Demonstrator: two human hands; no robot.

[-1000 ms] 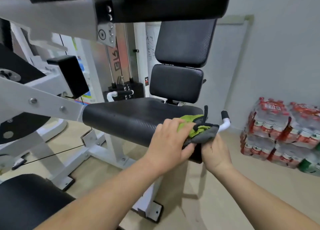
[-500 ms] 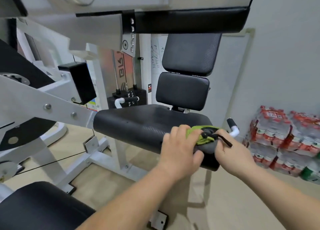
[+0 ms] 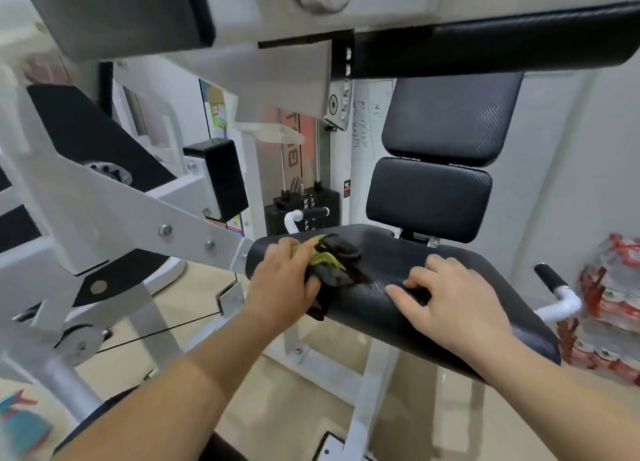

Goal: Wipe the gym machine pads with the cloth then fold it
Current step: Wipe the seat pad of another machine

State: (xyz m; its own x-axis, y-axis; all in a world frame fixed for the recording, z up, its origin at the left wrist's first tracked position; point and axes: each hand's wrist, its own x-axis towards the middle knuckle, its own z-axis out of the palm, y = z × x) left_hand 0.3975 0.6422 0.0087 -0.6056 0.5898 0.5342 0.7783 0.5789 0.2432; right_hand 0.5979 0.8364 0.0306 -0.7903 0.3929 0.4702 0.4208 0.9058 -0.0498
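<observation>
**Cloth bunched at the left end of the seat pad**

The left hand (image 3: 280,284) grips a crumpled green and dark grey cloth (image 3: 332,263) and holds it down on the black seat pad (image 3: 388,249). The cloth is close to the pad's left end, where the white steel arm (image 3: 138,211) joins it. Part of the cloth hangs over the pad's rounded front edge below the left thumb.

The right hand (image 3: 453,304) rests on the same pad, well apart from the cloth. Its fingers are spread and bent, and the tips press on the surface. A bare strip of pad lies between the hands, and more runs beyond the right hand to the pad's far end. Past that end stand a white handle (image 3: 562,299) and stacked bottle packs (image 3: 609,287).

Behind both hands, the lower back pad (image 3: 429,199) rises from the rear edge. A long black roller pad (image 3: 485,48) spans overhead.
</observation>
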